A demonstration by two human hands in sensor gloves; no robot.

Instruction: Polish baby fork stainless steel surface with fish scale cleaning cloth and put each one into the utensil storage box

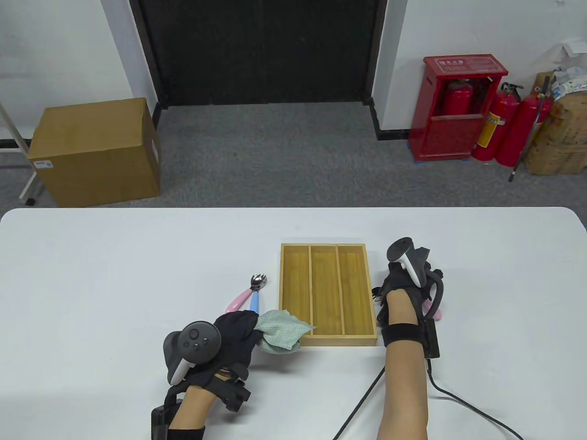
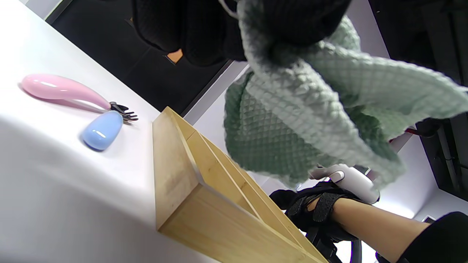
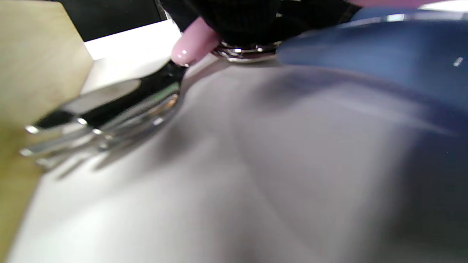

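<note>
Gripping a crumpled pale green fish-scale-textured cleaning cloth (image 1: pixel 280 335), the left hand (image 1: pixel 229 341) has its gloved fingers (image 2: pixel 204 29) curled round the cloth's bunched end; the loose part hangs over the 7 o'clock corner of the three-compartment wooden utensil storage box (image 1: pixel 328 340). In the left wrist view the cloth (image 2: pixel 292 120) drapes down from the fist above the box's corner (image 2: pixel 175 171).

Right hand (image 1: pixel 406 293) sits at 3 o'clock of the box, just beside its wall, fingers hidden under the glove and tracker in the table view. Right wrist view shows a pink-handled steel baby fork (image 3: pixel 109 109) coming out from under the black glove, tines toward the box wall; whether the fingers are clamped round it I cannot tell. A blurred blue shape (image 3: pixel 384 51) lies next to it. A bit of pink handle (image 1: pixel 436 314) pokes out at the hand's 4 o'clock.

At 9 o'clock of the box, a second pink-handled baby fork (image 1: pixel 241 297) and a blue-handled baby fork (image 1: pixel 255 300) lie on the white table (image 1: pixel 114 275), heads touching, near the box, apart from both hands.
</note>
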